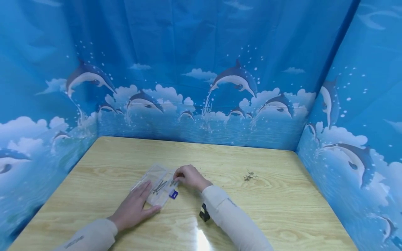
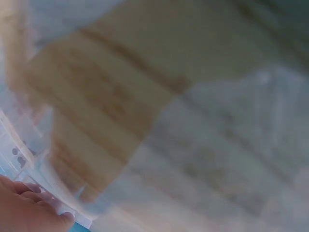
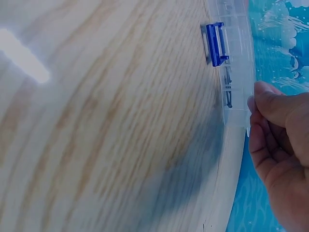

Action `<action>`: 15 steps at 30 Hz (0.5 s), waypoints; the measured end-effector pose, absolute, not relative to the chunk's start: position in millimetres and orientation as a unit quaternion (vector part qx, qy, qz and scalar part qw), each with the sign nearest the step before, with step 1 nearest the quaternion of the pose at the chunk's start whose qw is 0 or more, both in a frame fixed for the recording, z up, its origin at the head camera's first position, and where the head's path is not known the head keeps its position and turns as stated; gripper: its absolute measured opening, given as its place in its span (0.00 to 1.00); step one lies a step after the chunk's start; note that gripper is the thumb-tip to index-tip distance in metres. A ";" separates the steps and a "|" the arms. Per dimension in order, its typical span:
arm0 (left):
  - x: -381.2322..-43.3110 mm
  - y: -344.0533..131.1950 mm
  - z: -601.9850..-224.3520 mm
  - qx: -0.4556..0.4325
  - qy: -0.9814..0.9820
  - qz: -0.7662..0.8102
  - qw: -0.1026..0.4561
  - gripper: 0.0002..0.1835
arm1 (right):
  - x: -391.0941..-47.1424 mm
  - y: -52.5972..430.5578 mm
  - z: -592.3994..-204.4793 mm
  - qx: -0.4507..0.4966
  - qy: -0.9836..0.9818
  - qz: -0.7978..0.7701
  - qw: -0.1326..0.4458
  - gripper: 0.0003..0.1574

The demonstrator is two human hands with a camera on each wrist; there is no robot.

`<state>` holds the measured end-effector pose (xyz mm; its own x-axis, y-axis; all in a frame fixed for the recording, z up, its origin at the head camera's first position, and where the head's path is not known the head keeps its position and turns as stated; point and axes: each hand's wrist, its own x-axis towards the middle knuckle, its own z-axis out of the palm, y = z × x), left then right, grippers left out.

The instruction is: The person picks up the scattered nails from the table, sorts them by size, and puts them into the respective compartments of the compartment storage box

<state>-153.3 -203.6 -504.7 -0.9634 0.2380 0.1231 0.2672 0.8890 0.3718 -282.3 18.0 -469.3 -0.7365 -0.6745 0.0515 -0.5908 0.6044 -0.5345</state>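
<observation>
A clear plastic compartment box [image 1: 154,200] lies on the table with its lid [image 1: 154,172] folded back. Several long dark screws or nails [image 1: 159,187] lie in its compartments, and a blue latch [image 3: 215,44] juts from the near side. Spread over the box's left part, my left hand [image 1: 133,208] rests with its thumb along the near edge. At the box's right end is my right hand [image 1: 192,177], fingers curled, thumb and forefinger together right at the rim [image 3: 252,104]. I cannot tell whether something small is between those fingertips.
A small pile of brownish bits of hardware [image 1: 249,177] lies on the right half of the wooden table [image 1: 282,202]. A small black object [image 1: 204,213] stands beside the right forearm. Blue dolphin-print curtains [image 1: 194,42] close off the back and sides.
</observation>
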 end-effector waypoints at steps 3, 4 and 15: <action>-150.9 -203.5 -501.6 -0.128 -0.971 -0.202 0.032 0.54 | -280.4 18.2 -470.1 -0.355 0.890 -0.276 0.078 0.04; -150.1 -203.5 -500.5 -0.128 -0.971 -0.202 0.030 0.54 | -279.7 18.3 -470.0 -0.355 0.890 -0.277 0.078 0.04; -150.6 -203.7 -490.9 -0.130 -0.970 -0.203 0.008 0.53 | -274.6 21.1 -465.6 -0.355 0.889 -0.282 0.066 0.06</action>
<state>-150.6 -203.7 -490.9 -0.9660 0.2494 0.0682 0.2558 0.8838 0.3918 -274.6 21.1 -465.6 -0.7388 -0.6689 0.0823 -0.5944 0.5890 -0.5475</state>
